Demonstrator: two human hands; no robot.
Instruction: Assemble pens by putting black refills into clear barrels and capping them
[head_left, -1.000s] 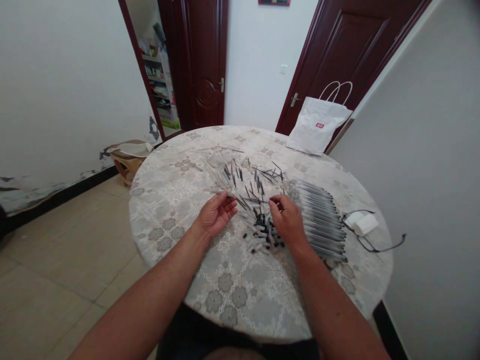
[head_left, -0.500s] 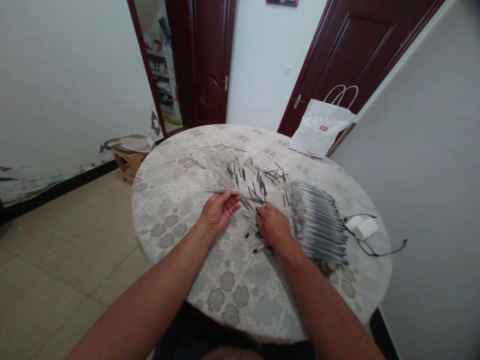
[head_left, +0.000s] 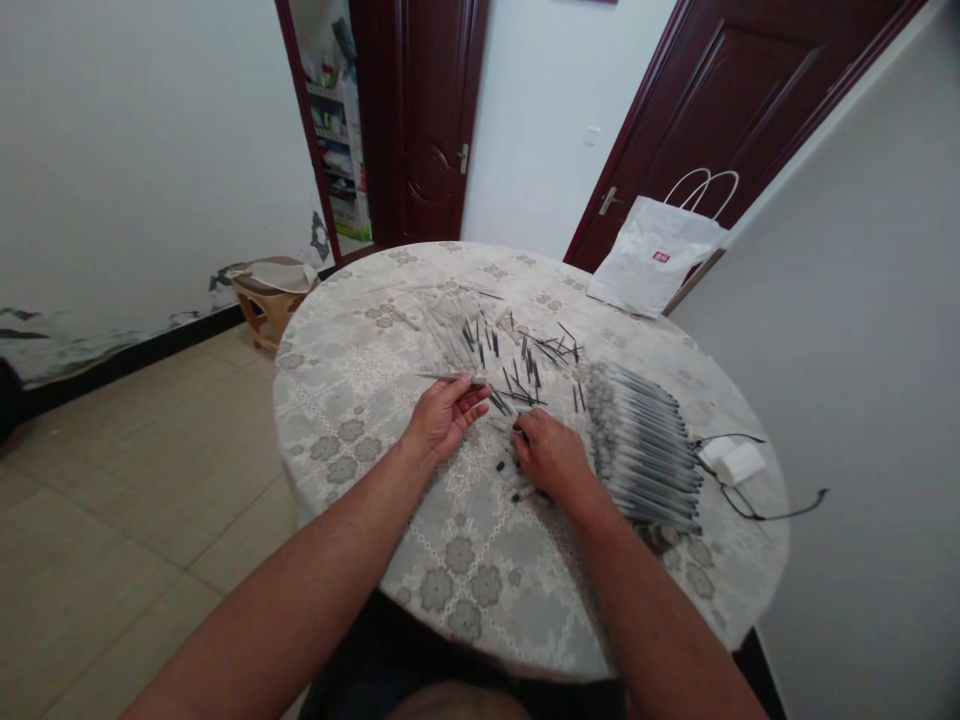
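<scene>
My left hand (head_left: 444, 415) holds a thin clear pen barrel (head_left: 447, 377) between thumb and fingers, its tip pointing left. My right hand (head_left: 550, 455) rests palm down on a heap of small pen caps and plugs (head_left: 517, 480), fingers curled at the heap's far edge; what they pinch is hidden. Black pen refills (head_left: 525, 365) lie scattered just beyond both hands. A neat row of assembled pens (head_left: 645, 440) lies to the right of my right hand. All of it sits on a round table with a flowered cloth (head_left: 360, 400).
A white paper bag (head_left: 656, 260) leans at the table's far right edge against a dark door. A white charger with a black cable (head_left: 739, 465) lies at the right rim. A low wooden stool (head_left: 270, 295) stands on the tiled floor to the left.
My left hand has picked up a clear barrel from the pile. My right hand moved left and nearer across the small parts. The view shifted slightly.
</scene>
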